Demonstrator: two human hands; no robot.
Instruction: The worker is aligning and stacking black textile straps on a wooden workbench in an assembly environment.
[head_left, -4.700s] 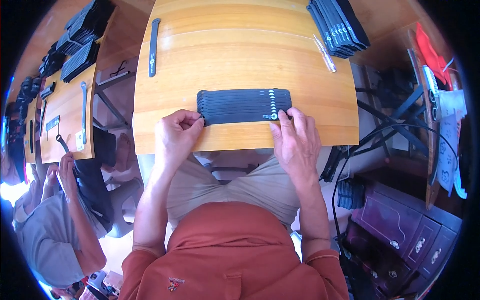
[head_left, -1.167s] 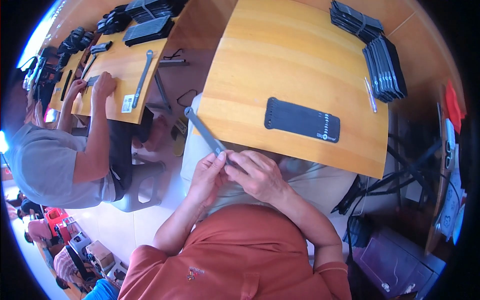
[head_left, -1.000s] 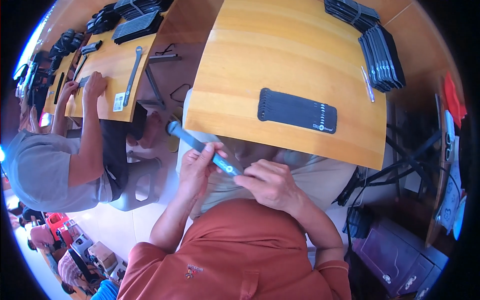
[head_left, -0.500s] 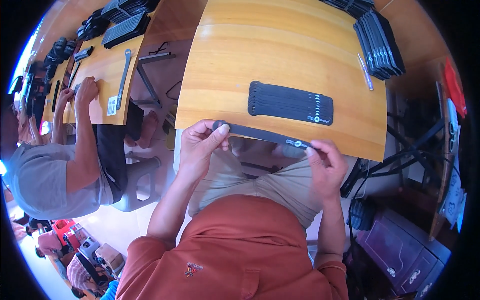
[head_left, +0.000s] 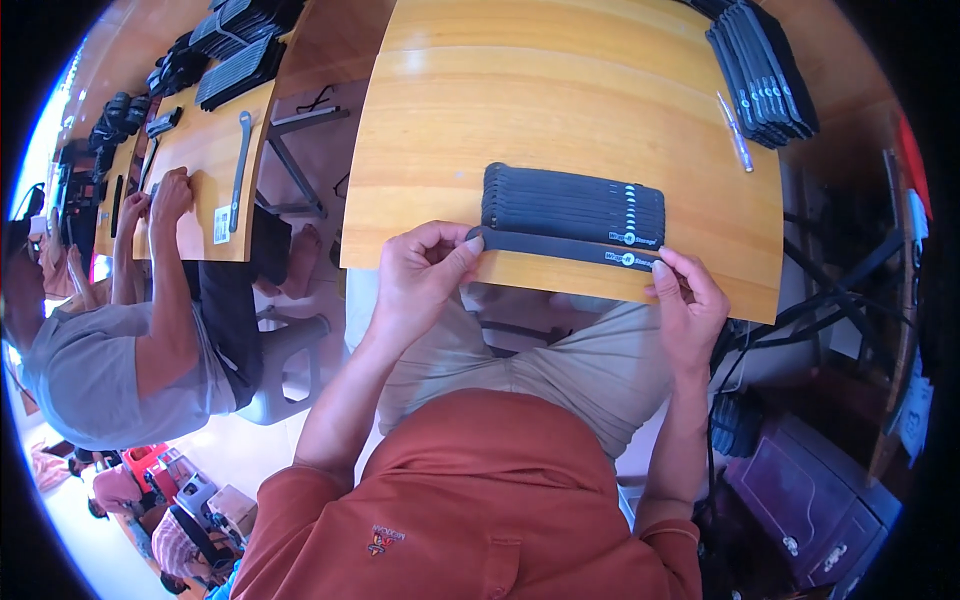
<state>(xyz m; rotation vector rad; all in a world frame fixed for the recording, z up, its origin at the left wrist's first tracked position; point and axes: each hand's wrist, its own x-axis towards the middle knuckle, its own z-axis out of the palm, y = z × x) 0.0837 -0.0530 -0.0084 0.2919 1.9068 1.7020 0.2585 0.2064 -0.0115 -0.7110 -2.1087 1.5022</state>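
A flat black strap [head_left: 550, 246] with a rounded left end and a white printed mark near its right end is stretched level between my hands. My left hand [head_left: 425, 275] pinches its left end between thumb and fingers. The right end is in the closed fingers of my right hand [head_left: 695, 310]. Just beyond it, an overlapping row of similar black straps [head_left: 570, 200] lies on the wooden table [head_left: 540, 100]. The held strap runs alongside the near edge of that row, close to the table's front edge; whether it touches the row I cannot tell.
A pen [head_left: 735, 132] lies at the table's right side beside stacked bundles of black straps [head_left: 762, 80]. To the left, a co-worker [head_left: 120, 345] sits at another table with strap piles [head_left: 240, 72]. A dark purple cabinet [head_left: 800, 510] stands at lower right.
Both hands have moved right, carrying the strap from over my lap up beside the near edge of the row. The strap has turned from sloping to nearly level.
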